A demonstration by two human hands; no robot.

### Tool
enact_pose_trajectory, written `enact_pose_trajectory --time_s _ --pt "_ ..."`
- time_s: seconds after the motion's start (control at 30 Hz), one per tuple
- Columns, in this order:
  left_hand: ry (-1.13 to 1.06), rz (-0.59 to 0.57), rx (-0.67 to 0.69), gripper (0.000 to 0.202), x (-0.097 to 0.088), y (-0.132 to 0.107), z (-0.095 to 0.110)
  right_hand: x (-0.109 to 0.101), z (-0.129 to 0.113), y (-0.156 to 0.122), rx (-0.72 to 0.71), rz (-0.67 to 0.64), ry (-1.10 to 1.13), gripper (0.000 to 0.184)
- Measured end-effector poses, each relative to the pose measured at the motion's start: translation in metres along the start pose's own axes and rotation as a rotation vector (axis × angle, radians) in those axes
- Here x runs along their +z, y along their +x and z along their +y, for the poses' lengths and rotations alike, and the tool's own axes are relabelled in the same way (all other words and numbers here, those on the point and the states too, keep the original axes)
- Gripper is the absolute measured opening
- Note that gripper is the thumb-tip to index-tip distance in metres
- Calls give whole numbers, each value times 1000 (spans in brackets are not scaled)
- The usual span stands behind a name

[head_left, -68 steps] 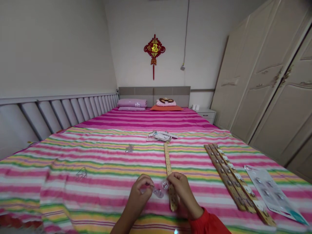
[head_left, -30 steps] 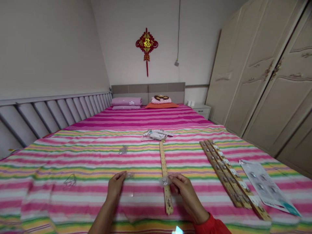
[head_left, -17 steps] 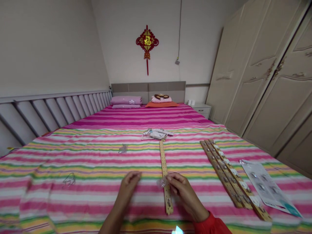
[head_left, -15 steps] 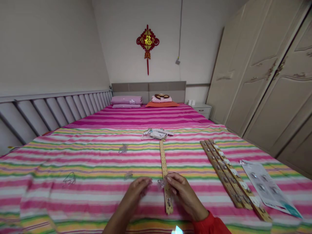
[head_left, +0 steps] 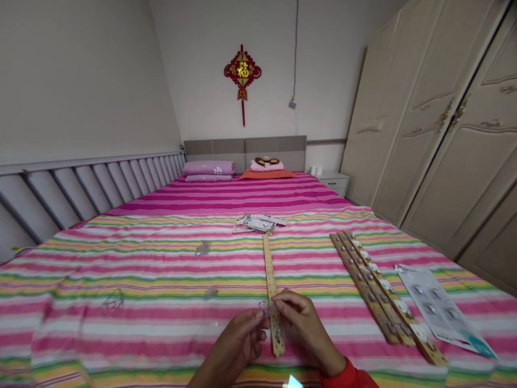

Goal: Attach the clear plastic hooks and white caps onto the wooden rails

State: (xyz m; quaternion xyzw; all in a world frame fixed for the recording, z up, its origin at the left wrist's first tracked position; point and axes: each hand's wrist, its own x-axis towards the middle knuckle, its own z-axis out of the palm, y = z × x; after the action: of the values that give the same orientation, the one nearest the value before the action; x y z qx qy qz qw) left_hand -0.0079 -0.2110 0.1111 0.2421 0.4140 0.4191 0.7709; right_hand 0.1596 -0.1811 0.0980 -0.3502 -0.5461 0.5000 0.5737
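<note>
A long wooden strip with holes (head_left: 269, 280) lies lengthwise on the striped bedspread (head_left: 161, 269). Both my hands meet over its near end. My left hand (head_left: 240, 342) and my right hand (head_left: 301, 318) pinch a small clear plastic piece (head_left: 264, 308) between their fingertips, just left of the strip. Both hands are closed in a pinch. A red sleeve (head_left: 347, 374) covers my right wrist.
Several wooden strips with round fittings (head_left: 379, 288) lie to the right, beside a plastic blister sheet (head_left: 440, 310). Opened packaging (head_left: 258, 222) sits at the strip's far end. Small clear pieces (head_left: 203, 248) (head_left: 210, 292) (head_left: 113, 299) lie on the left. Wardrobe doors (head_left: 444, 124) stand at right.
My left hand set a clear piece down on the bedspread to the left, then came back right to join my right hand at the clear piece by the strip.
</note>
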Motion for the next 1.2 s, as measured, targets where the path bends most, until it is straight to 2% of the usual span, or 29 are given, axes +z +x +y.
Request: enact_pose_trajectory --time_s 0.1,0.3,0.5,0.63,0.8,1.0,1.1,1.2 --pt "40 16 7 35 0 0 0 0 2 -2 -1 -1 14 15" --pt "97 49 48 36 1 1 -2 -3 9 -4 115 17 71 23" --pt "122 41 112 34 -2 -2 0 -6 3 -4 153 53 68 28" --pt "180 79 152 36 -4 -1 -5 -6 1 -4 174 49 115 31" --pt "255 161 310 37 -6 9 -14 -5 5 -3 220 42 167 34" --pt "314 327 500 32 -7 25 -16 0 14 -8 281 259 161 30" --pt "315 385 599 28 -2 29 -18 6 19 -12 307 206 125 35" --pt "358 379 656 23 4 31 -24 12 22 -14 301 189 82 36"
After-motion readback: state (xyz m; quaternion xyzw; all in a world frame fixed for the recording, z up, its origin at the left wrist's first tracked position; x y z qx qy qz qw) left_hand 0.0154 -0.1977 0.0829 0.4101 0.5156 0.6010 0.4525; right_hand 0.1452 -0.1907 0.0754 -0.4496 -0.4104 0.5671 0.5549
